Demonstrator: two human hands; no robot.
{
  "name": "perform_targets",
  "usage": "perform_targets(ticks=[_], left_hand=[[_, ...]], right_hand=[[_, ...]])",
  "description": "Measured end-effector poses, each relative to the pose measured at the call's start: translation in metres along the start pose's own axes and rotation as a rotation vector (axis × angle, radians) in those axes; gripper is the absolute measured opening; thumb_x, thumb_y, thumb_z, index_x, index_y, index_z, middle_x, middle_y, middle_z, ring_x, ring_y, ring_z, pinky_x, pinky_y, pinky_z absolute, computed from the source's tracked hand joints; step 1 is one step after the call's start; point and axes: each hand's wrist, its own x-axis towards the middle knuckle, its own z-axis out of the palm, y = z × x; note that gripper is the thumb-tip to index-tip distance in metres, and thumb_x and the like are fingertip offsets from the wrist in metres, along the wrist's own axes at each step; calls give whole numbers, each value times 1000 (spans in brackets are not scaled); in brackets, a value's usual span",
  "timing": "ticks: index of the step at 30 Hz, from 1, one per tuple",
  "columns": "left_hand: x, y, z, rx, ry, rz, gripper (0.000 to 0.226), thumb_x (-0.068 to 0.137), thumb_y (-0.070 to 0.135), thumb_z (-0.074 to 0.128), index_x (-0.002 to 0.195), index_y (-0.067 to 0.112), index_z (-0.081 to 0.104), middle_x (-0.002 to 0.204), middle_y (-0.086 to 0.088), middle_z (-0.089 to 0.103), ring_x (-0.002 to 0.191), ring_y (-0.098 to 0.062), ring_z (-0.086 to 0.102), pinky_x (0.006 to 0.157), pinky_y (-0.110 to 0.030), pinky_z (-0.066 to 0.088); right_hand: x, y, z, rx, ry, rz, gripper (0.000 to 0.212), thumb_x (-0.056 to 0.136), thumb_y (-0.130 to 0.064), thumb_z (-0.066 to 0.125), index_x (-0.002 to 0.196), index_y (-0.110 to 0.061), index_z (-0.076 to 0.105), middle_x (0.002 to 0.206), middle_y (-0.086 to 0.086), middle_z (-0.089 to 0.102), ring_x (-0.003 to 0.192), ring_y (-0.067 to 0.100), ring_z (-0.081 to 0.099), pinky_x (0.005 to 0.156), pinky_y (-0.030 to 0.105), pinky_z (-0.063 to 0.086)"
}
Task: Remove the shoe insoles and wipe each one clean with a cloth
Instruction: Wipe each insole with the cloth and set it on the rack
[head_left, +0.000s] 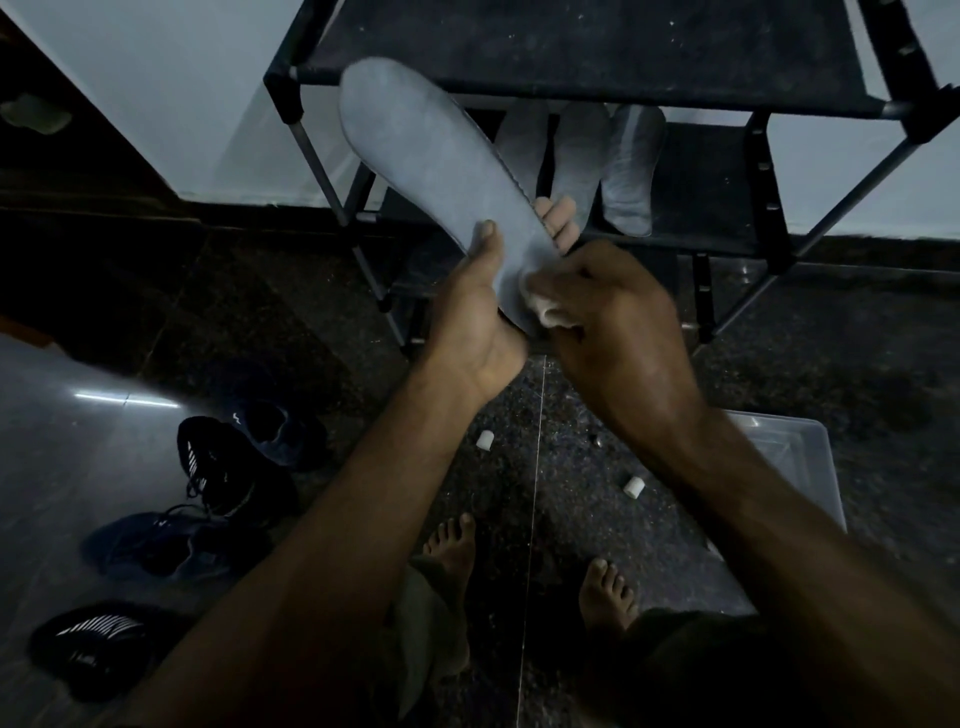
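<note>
A long grey insole (431, 156) is held up in front of the shoe rack, its toe end pointing up and left. My left hand (480, 312) grips its heel end, thumb on the upper face and fingertips showing behind the right edge. My right hand (613, 317) holds a small pale cloth (550, 306) bunched in its fingers and presses it against the heel part of the insole. Three more grey insoles (623, 166) lean side by side on the rack's middle shelf.
The black shoe rack (597, 57) stands against the wall ahead. Several dark shoes (223, 467) lie on the floor at left. A clear plastic box (795, 462) sits at right. Two small white rolls (484, 439) lie on the dark floor near my bare feet (608, 592).
</note>
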Motion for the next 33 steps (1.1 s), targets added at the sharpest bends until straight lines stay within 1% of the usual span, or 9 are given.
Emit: perform_targets(ticks=[4,9,12,15,18,23,27,29,33], left_hand=[[-2,2,-4,4,-8,5,54,106,38,17,146,7,36,145,-9,48,126,-15,53,92,-27,53],[2,-1,-5,-13,-19,14,54,106,38,17,147,5,32,146,-9,44,121,-19,53,101,-36,47],[-1,-6,-1,21,-45,-12,56,106,39,13,144,4,36,147,-8,43,118,-17,55,100,-31,49],[-2,-6,0,27,-18,-20,53,106,38,16,138,5,43,142,-6,50,121,-14,57,95,-26,51],[-1,-3,-3,-4,11,-7,52,106,36,19,143,6,39,144,-10,48,126,-14,52,97,-29,48],[-2,-7,-1,37,-42,-27,52,106,37,15,128,7,50,126,-5,59,112,-15,58,95,-31,51],[-3,-10,1,46,-15,-58,53,106,39,16,128,6,52,137,-6,54,122,-16,56,98,-27,49],[-3,-7,0,38,-6,-49,52,106,38,17,131,6,50,141,-8,51,131,-17,49,101,-28,46],[-2,-5,-1,1,-5,-38,51,106,38,16,133,5,45,136,-4,52,120,-15,56,94,-29,51]], right_hand=[[-3,-3,-4,13,-174,-150,16,79,-7,74,95,-7,74,91,9,63,80,25,57,63,37,50],[3,17,-12,5,43,12,16,90,-15,65,93,-2,74,81,11,61,68,22,56,56,33,48],[5,12,-8,-33,86,30,15,89,-11,64,92,1,72,85,14,62,73,25,58,60,31,48],[0,0,-5,17,-85,-83,14,79,0,70,92,-1,73,90,16,63,79,31,59,64,33,49],[-1,3,-11,1,-208,-134,10,80,-10,73,90,-7,75,88,7,62,75,22,57,61,32,49],[7,15,-14,-76,59,69,21,92,-17,60,86,-3,73,81,11,61,66,21,54,58,23,35],[1,1,-6,-45,-108,-29,10,83,-11,71,90,-4,73,89,10,62,78,20,56,64,18,40],[-1,-2,-8,-30,-179,-100,10,80,-12,71,88,-6,75,87,9,62,76,24,57,62,28,48],[5,10,-17,-39,-68,6,11,87,-15,66,87,-7,75,85,10,63,72,22,57,60,28,45]])
